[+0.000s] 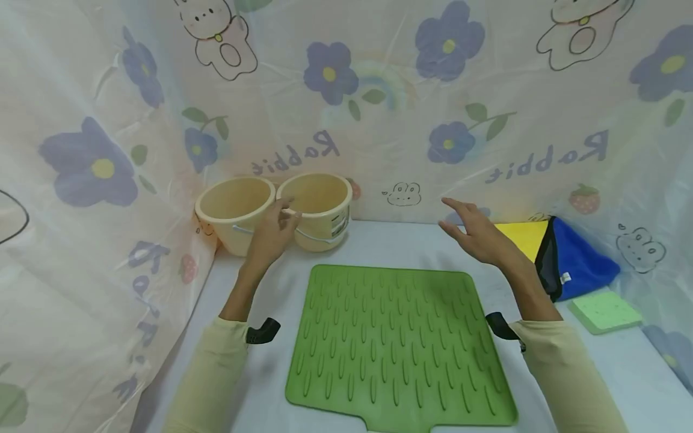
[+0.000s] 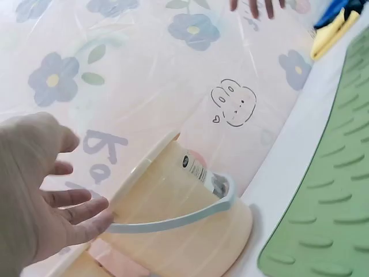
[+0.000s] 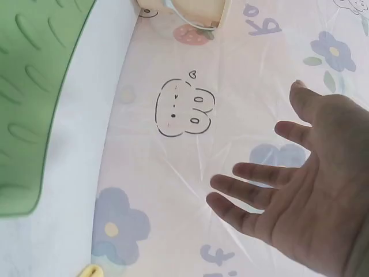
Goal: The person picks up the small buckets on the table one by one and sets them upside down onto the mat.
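Note:
Two cream buckets stand side by side at the back left in the head view. The left bucket (image 1: 227, 231) is partly covered by my left hand (image 1: 271, 237), which hovers in front of both. Its fingers are loosely bent, with nothing gripped. In the left wrist view, fingertips (image 2: 95, 216) come close to the light-blue handle (image 2: 173, 224) of the right bucket (image 2: 190, 248); whether they touch it I cannot tell. A printed label shows on that bucket's side. My right hand (image 1: 479, 237) is raised beyond the mat's far right corner, fingers spread and holding nothing.
A green ridged mat (image 1: 400, 349) lies on the white table between my arms. To the right are a blue, yellow and black folded cloth item (image 1: 582, 261) and a light-green sponge (image 1: 605, 311). A printed curtain (image 1: 379, 120) hangs behind and along both sides.

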### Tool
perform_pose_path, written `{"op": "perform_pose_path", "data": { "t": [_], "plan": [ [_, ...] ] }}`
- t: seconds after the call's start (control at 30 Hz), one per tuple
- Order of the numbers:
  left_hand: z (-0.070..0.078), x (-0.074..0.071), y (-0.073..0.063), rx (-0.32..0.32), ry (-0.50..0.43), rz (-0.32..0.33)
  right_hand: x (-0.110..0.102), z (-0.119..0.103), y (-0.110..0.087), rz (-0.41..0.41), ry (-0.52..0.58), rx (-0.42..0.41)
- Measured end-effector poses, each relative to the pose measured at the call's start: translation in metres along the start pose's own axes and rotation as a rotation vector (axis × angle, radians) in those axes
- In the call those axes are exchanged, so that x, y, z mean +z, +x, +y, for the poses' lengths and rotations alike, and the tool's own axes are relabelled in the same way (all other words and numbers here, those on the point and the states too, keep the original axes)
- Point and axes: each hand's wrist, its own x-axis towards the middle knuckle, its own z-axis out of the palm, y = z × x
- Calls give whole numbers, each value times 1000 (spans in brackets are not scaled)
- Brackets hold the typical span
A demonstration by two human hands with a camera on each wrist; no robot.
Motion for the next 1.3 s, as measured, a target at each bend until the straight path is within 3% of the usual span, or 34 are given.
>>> {"op": "perform_pose_path", "data": {
  "t": [0.13,0.4,0.5,0.6,0.73,0.8,1.03,1.13,1.3],
  "plan": [
    [-7,7,4,-139,-239,72,9,-2,2,-21,27,-18],
    [-15,15,10,-300,-392,183,33,-12,12,-34,184,-36],
    [-16,17,15,-370,-465,234,46,-20,28,-32,330,-41],
    [-19,20,20,-435,-544,216,61,-33,48,-35,519,-41],
    [-26,24,23,-513,-700,134,82,-52,74,-59,700,6],
    [-29,26,24,-535,-786,139,93,-60,85,-69,753,41],
    [-36,31,32,-570,-963,254,111,-80,112,-61,820,107],
    [-36,32,36,-569,-1007,272,110,-87,122,-48,829,130],
    [-35,32,40,-557,-1000,286,107,-97,139,-28,872,162]
  ]
}}
